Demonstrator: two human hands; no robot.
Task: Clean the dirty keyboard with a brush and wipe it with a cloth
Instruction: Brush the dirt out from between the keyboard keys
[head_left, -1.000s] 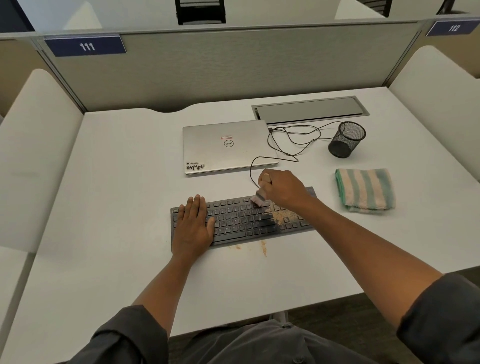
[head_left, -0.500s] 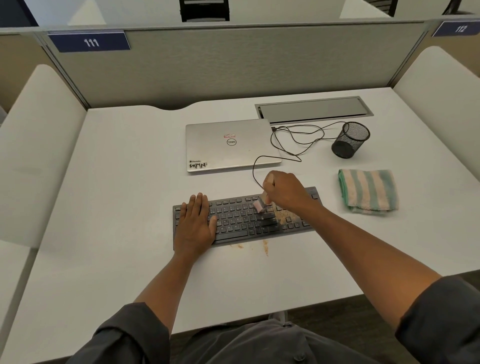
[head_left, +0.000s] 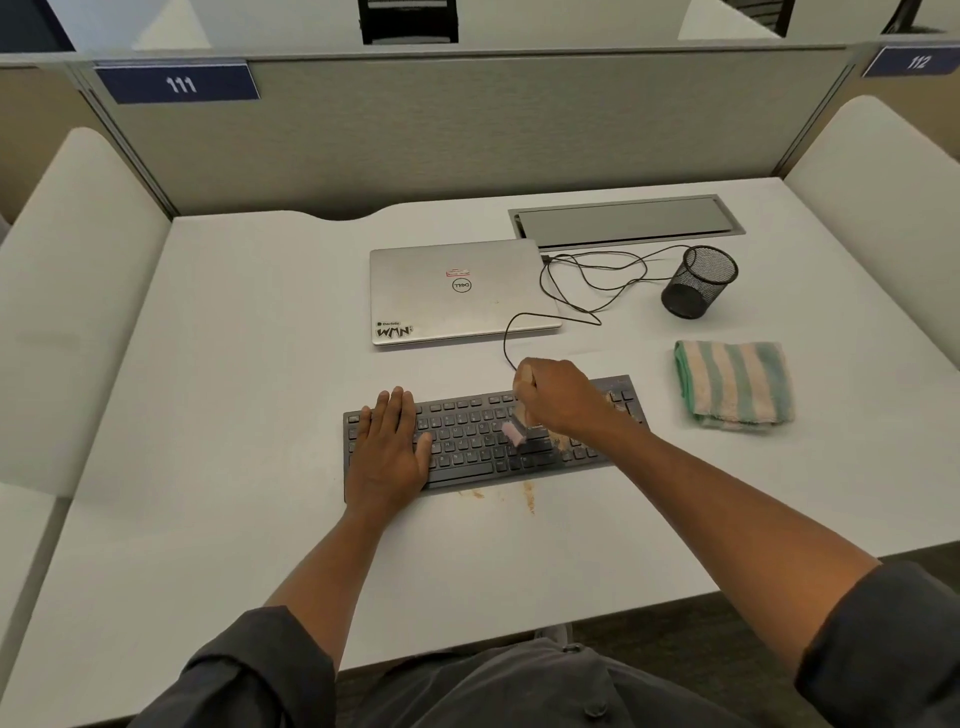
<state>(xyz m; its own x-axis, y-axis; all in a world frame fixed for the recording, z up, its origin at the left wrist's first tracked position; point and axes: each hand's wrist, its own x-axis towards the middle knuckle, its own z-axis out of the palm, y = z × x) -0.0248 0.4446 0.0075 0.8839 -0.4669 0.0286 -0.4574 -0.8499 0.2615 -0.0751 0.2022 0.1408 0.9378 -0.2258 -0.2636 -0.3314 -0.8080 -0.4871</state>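
Observation:
A dark grey keyboard (head_left: 467, 431) lies on the white desk (head_left: 234, 364), with tan crumbs on its right part. My right hand (head_left: 558, 397) grips a small brush (head_left: 515, 430) with a pinkish ferrule, its bristles down on the middle keys. My left hand (head_left: 389, 447) rests flat on the keyboard's left end, fingers straight. A folded cloth (head_left: 735, 384) with green and peach stripes lies to the right of the keyboard, apart from both hands.
Tan crumbs (head_left: 527, 496) lie on the desk in front of the keyboard. A shut silver laptop (head_left: 460, 288) sits behind it, with a black cable (head_left: 587, 291) looping to the right. A black mesh cup (head_left: 698, 280) and a cable hatch (head_left: 626, 221) stand further back.
My right hand has swept the brush a little to the left and toward me across the keys. My left hand has stayed in place on the keyboard.

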